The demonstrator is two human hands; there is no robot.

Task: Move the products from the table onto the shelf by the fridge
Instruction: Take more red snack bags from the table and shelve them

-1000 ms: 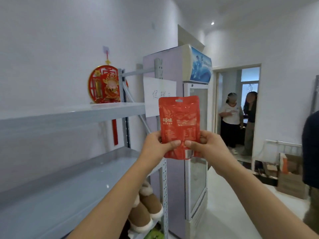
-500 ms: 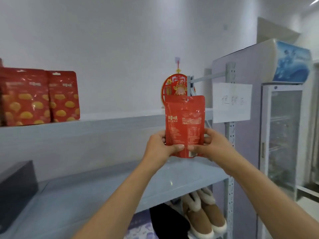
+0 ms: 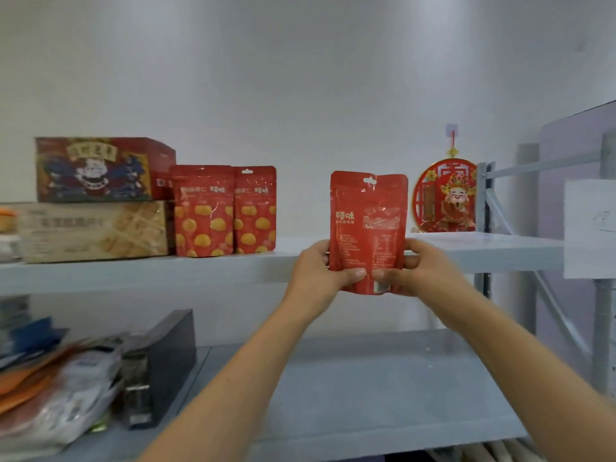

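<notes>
I hold a red snack pouch [image 3: 368,225] upright in front of the upper grey shelf [image 3: 483,250], its printed back toward me. My left hand [image 3: 325,268] grips its lower left edge and my right hand [image 3: 421,268] grips its lower right edge, thumbs meeting on the front. The pouch's bottom hangs just below the shelf's front lip. Two matching red pouches [image 3: 225,210] stand on the same shelf to the left.
A red illustrated box [image 3: 100,168] sits on a beige box [image 3: 93,230] at the shelf's left. A red round ornament [image 3: 445,195] hangs at the right. The lower shelf [image 3: 366,395] carries a dark box [image 3: 160,365] and loose packets [image 3: 50,388]. The fridge side [image 3: 580,135] is far right.
My view has swung left from the fridge toward the shelf. Both hands kept their hold on the pouch and carried it left to the upper shelf; more shelved goods came into sight.
</notes>
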